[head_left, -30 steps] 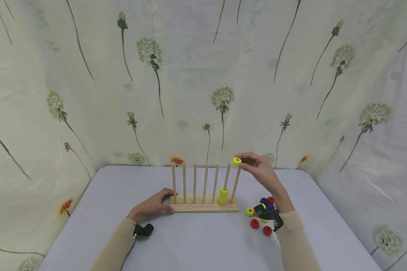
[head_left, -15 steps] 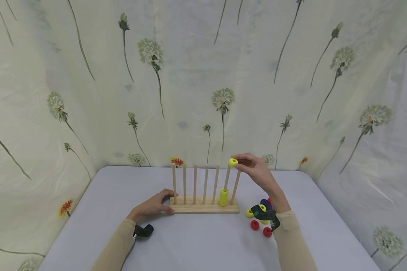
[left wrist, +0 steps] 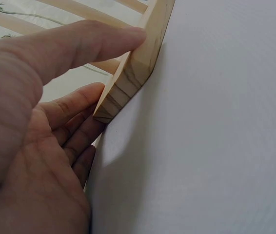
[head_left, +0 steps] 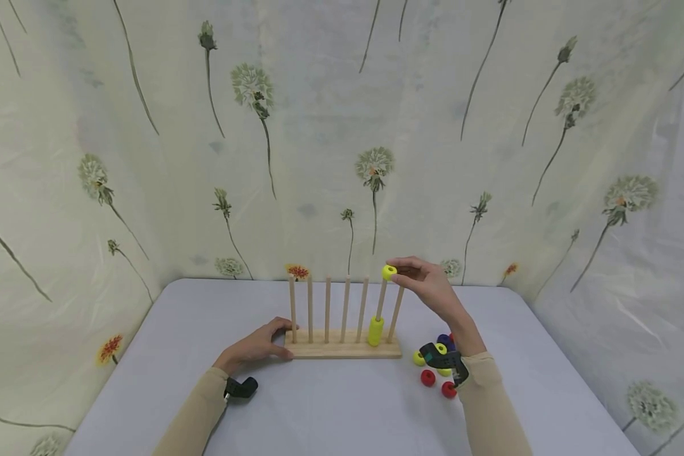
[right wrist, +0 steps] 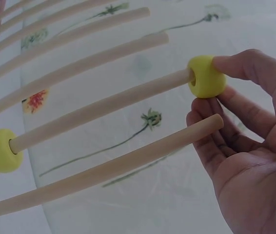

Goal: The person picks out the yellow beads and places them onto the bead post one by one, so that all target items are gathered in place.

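A wooden peg stand [head_left: 342, 350] with a row of several upright pegs sits on the table. My left hand [head_left: 256, 347] holds the left end of its base, thumb in front and fingers behind; the left wrist view shows the base's end face [left wrist: 123, 92] between them. Between thumb and fingers, my right hand [head_left: 433, 290] pinches a yellow bead [right wrist: 207, 78] at the top of the second peg from the right. In the right wrist view the peg's tip meets the bead's hole. Lower on this peg, yellow beads [head_left: 375, 331] are stacked at the base.
Right of the stand lie loose beads: red ones [head_left: 427, 378], yellow ones [head_left: 418, 358] and a dark blue one [head_left: 446, 342], partly hidden by the right wrist's camera [head_left: 441, 359]. A flowered curtain [head_left: 319, 158] hangs behind the white table [head_left: 330, 411].
My right hand has moved the yellow bead left, from the top of the rightmost peg to the top of the second peg from the right. My left hand has stayed on the base.
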